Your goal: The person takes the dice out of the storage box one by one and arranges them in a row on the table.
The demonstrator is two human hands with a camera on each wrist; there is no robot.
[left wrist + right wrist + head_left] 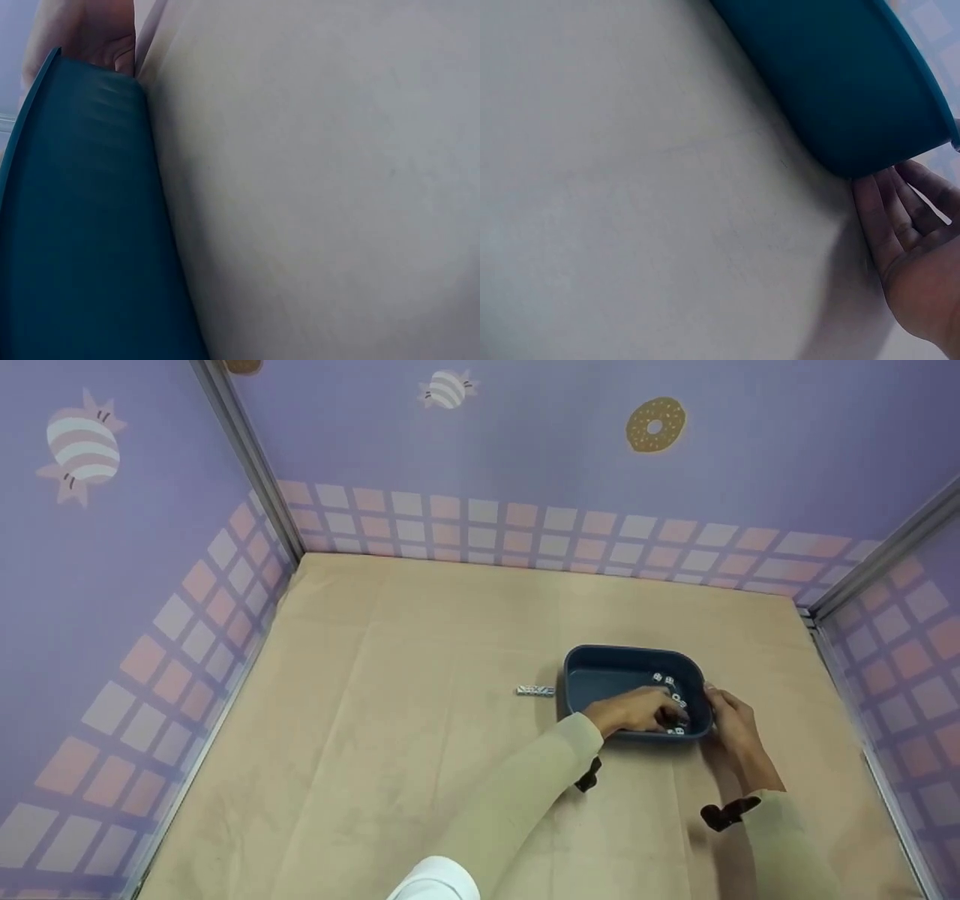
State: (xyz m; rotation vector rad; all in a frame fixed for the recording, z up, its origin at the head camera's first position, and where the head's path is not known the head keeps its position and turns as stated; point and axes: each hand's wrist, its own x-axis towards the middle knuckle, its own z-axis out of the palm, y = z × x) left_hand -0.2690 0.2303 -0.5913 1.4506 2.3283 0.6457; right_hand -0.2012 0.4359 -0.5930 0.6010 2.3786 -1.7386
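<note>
Soft, even light is falling from above, casting faint shadows beneath both arms. Both wrist views are looking blurred and dim; straight wall edges are bowing outward.

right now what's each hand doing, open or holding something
left hand: inside the dark blue plastic tray among the small white dice; grip cannot be told.
right hand: open, fingers against the tray's outer wall.

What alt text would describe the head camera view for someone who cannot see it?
A person's left hand reaches into a dark blue tray holding small white dice, while the right hand touches its right rim. A short row of dice lies on the tan tabletop.
</note>
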